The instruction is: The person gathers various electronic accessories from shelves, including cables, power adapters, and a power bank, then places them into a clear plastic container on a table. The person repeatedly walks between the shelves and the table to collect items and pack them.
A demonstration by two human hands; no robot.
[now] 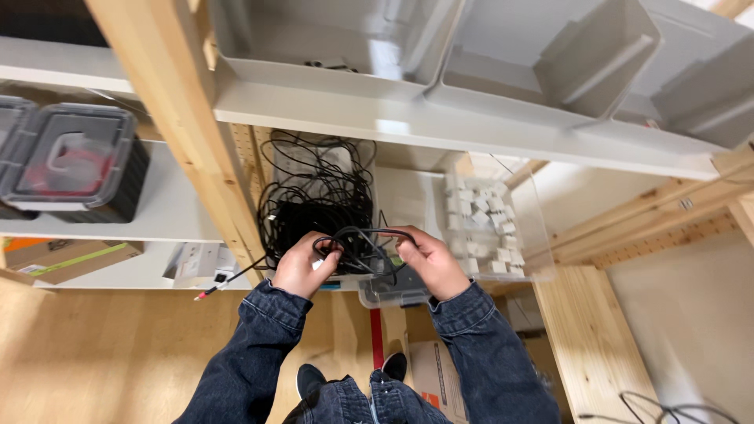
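Both of my hands are up in front of the wooden shelf unit, working a thin black cable [363,233] between them. My left hand [302,265] is closed around one side of the loop, fingers curled over it, and my right hand [428,259] pinches the other side, thumb and fingers pressed on the strand. The cable arcs from one hand to the other just above my knuckles, and a loose end with a small red-tipped plug [206,295] trails down and to the left, past the pale wooden upright [184,133]. Right behind my hands sits a clear plastic storage bin [393,292] on the shelf, stuffed with a tangle of black cables [314,196]; the one I hold runs out of that heap. Just beside it, to the right, a second clear bin [538,235] holds small white block-shaped adapters [483,224]. Above, grey plastic tubs [550,55] rest on the upper white shelf [440,126]. Far left, a black case with a clear lid [75,161] stands on another shelf.
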